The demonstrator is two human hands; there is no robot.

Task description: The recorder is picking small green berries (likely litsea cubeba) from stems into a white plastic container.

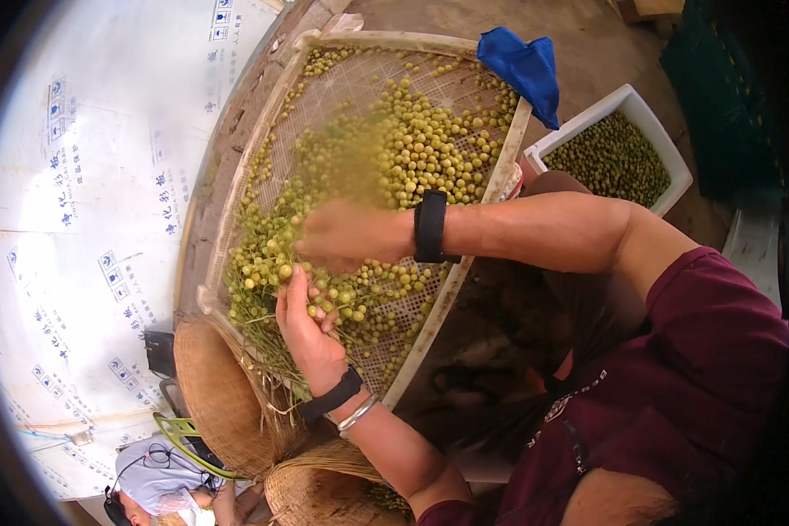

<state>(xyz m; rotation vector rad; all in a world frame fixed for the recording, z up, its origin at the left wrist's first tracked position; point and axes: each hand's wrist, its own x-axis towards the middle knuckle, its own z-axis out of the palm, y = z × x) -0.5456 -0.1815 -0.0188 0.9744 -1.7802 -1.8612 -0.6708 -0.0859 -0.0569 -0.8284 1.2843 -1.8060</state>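
Round yellow-green fruits [427,154] lie in a heap across a pale plastic mesh tray [493,177] with a raised rim. My left hand [309,322], with a black band and a silver bangle at the wrist, holds a bunch of fruits on thin green stems [263,329] over the tray's near left part. Just above it is my right hand [355,233], blurred, with a black wristband, at the fruits beside the left fingers. Whether its fingers hold a fruit cannot be told. A blurred patch covers part of the heap beyond it.
A blue cloth [523,69] hangs over the tray's far right corner. A white box [677,167] of smaller-looking fruits stands to the right. Two wicker baskets [214,394] [315,493] are at the lower left, near a green chair [184,430] and another person [164,477]. Printed white panels [105,197] line the left.
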